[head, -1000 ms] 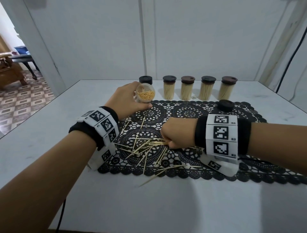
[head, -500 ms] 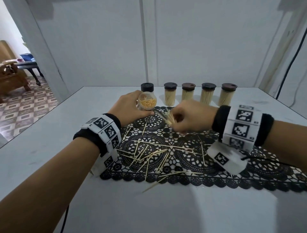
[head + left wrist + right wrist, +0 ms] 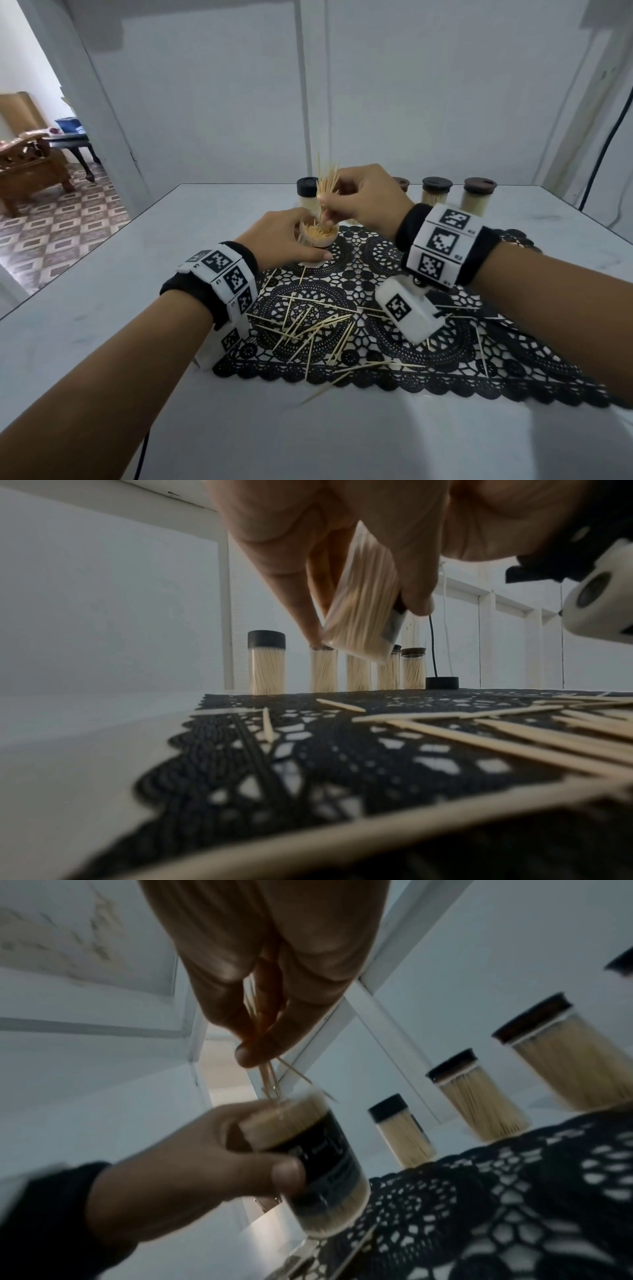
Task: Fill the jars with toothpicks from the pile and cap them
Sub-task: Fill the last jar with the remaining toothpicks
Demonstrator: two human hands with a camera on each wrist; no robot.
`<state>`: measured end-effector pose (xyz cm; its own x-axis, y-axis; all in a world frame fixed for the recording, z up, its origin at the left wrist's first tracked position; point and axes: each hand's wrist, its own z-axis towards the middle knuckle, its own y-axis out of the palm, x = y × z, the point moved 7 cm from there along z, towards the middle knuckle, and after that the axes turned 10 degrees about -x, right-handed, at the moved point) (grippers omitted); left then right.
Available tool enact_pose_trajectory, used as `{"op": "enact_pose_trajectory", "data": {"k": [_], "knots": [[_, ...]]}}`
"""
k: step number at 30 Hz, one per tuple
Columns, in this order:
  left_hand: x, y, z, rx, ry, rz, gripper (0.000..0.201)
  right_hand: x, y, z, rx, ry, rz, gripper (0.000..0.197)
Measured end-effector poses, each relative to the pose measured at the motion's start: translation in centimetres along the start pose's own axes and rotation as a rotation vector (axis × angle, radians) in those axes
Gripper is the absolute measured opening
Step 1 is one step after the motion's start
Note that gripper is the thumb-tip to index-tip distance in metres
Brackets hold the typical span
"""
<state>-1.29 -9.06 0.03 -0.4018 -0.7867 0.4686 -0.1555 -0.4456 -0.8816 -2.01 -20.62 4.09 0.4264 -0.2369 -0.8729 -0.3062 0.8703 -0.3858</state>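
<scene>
capped jars (image 3: 435, 190) in a row at the bench's (image 3: 102, 308) far side, partly hidden behind right hand (image 3: 368, 197); loose cap (image 3: 441, 682) on the lace mat (image 3: 428, 346). open jar (image 3: 317, 240), tilted, nearly full, gripped by left hand (image 3: 277, 240) above mat's far-left part. toothpick bunch (image 3: 325, 186) pinched in right hand, tips at jar's mouth. scattered pile (image 3: 308, 329) mid-mat, one toothpick past its near edge; bare bench nearer.

Toothpicks (image 3: 308, 329) scattered on mat (image 3: 445, 346), capped jars (image 3: 435, 192) behind, loose cap (image 3: 441, 686) right
</scene>
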Motion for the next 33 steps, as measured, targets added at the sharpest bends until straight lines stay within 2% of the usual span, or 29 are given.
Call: {"op": "enact_pose_trajectory", "data": {"k": [3, 8, 12, 15, 18, 20, 25, 29, 33], "knots": [[0.2, 0.0, -0.1, -0.007, 0.007, 0.007, 0.054, 0.8, 0.1, 0.2, -0.003, 0.011, -0.085, 0.005], [0.3, -0.1, -0.2, -0.001, 0.018, -0.015, 0.05, 0.5, 0.6, 0.2, 0.037, -0.061, -0.388, 0.003], [0.3, 0.0, -0.1, -0.016, 0.01, 0.008, 0.04, 0.2, 0.8, -0.3, 0.052, -0.098, -0.511, 0.013], [0.4, 0.1, -0.2, -0.034, 0.028, -0.025, 0.038, 0.3, 1.0, -0.5, 0.014, -0.089, -0.553, 0.017], [0.3, 0.4, -0.1, -0.063, 0.025, -0.031, 0.038, 0.3, 1.1, -0.9, -0.01, -0.111, -0.498, 0.037], [0.3, 0.4, -0.1, -0.063, 0.022, -0.027, 0.037, 0.1, 1.2, -1.0, -0.028, -0.14, -0.506, 0.044], [0.4, 0.6, 0.0, -0.081, 0.017, -0.003, 0.034, -0.6, 1.4, -1.0, -0.004, -0.18, -0.602, 0.026], [0.4, 0.2, 0.1, -0.044, 0.038, -0.046, 0.034, -0.9, 1.6, -0.9, -0.028, -0.188, -0.714, 0.025], [0.3, 0.1, 0.1, -0.035, 0.046, -0.064, 0.035, -0.3, 1.2, -1.0, -0.056, -0.087, -0.663, 0.029]]}}
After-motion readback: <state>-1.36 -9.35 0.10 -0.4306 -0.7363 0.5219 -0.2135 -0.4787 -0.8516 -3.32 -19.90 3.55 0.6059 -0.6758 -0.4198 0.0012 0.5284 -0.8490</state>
